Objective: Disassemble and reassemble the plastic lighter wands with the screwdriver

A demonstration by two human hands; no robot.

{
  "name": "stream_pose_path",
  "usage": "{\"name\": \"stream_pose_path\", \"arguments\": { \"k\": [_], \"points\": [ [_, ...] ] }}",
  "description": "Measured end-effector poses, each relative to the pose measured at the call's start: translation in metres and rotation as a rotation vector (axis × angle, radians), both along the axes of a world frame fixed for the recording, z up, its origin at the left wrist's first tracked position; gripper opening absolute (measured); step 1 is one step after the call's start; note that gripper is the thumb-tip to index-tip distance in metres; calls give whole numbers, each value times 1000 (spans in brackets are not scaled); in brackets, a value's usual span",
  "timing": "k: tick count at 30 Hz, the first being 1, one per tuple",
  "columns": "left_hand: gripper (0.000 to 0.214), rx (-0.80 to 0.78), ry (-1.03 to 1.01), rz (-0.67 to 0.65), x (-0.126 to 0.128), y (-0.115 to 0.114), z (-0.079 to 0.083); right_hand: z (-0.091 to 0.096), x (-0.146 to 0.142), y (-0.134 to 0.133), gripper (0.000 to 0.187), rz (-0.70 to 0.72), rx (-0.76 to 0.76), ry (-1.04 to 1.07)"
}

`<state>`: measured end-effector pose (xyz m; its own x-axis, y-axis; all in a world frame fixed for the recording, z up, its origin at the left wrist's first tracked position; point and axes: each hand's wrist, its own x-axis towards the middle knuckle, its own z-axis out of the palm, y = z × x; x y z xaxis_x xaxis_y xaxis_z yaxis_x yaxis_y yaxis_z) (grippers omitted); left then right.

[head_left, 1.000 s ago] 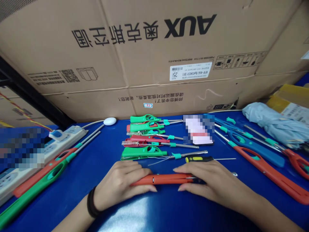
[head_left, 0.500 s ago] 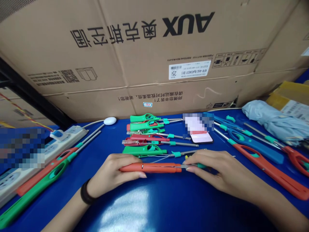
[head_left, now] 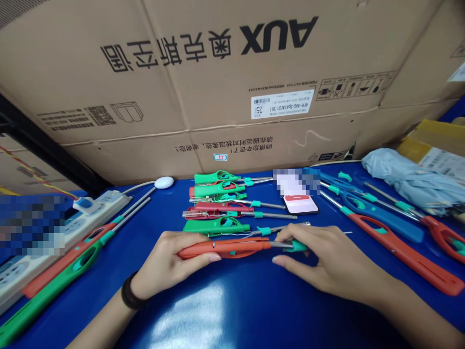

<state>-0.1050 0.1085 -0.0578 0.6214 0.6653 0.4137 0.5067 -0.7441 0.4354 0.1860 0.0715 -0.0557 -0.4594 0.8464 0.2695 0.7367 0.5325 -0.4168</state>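
My left hand (head_left: 185, 257) is closed around the orange handle of a long-necked gas lighter (head_left: 221, 248), thumb along its near side. Out of the handle's right end runs a metal tube carrying a teal collar (head_left: 298, 246). My right hand (head_left: 319, 261) curls about this tube and collar, its index finger against the far side and its thumb lowered away from the tube. Fingers behind the collar are partly hidden. Just beyond the handle lies a green lighter (head_left: 218, 225) with its inner parts laid out to the right.
Several green and red lighter handles (head_left: 221, 209) lie in a row beyond, beside a phone (head_left: 301, 204). Lighters with tubes fitted, including an orange one (head_left: 407, 254), lie right. A power strip (head_left: 105, 203) and more lighters stand left. A large carton (head_left: 203, 106) closes off the back.
The orange handle has turned in my left hand, so its trigger loop now shows. My right thumb has parted from the tube, and more of the tube and collar is visible.
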Motion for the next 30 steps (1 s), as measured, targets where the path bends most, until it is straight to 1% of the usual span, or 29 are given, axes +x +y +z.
{"name": "stream_pose_path", "arguments": {
  "k": [3, 5, 8, 11, 15, 17, 20, 22, 25, 27, 30],
  "points": [
    [25, 17, -16, -32, 2, -3, 2, -4, -4, 0, 31, -18, 7, -15],
    [23, 15, -18, -52, 3, -4, 2, -6, -5, 0, 35, 6, 38, -16],
    [21, 31, -17, -64, 3, -5, 0, -7, -5, 1, 23, 76, 100, -48],
    [19, 55, -19, -70, 4, -5, -1, -6, -5, 1, 19, 104, 96, -87],
    [18, 56, -28, -100, 6, -6, -1, -4, -5, 0, 23, 175, 94, -124],
    [18, 60, -48, -116, 7, -7, -1, -4, -4, -1, 25, 188, 105, -146],
    [19, 54, -60, -110, 7, -8, -4, -3, -4, -1, 23, 166, 97, -129],
    [19, 36, -57, -100, 8, -9, -6, -3, -5, -2, 21, 143, 60, -105],
    [18, 5, -56, -115, 11, -11, -9, -4, -9, -2, 24, 131, 9, -114],
    [17, 6, -65, -128, 14, -13, -10, -7, -12, -2, 26, 144, 31, -149],
    [15, 6, -88, -133, 18, -16, -11, -10, -14, -3, 29, 191, 122, -205]
  ]
}}
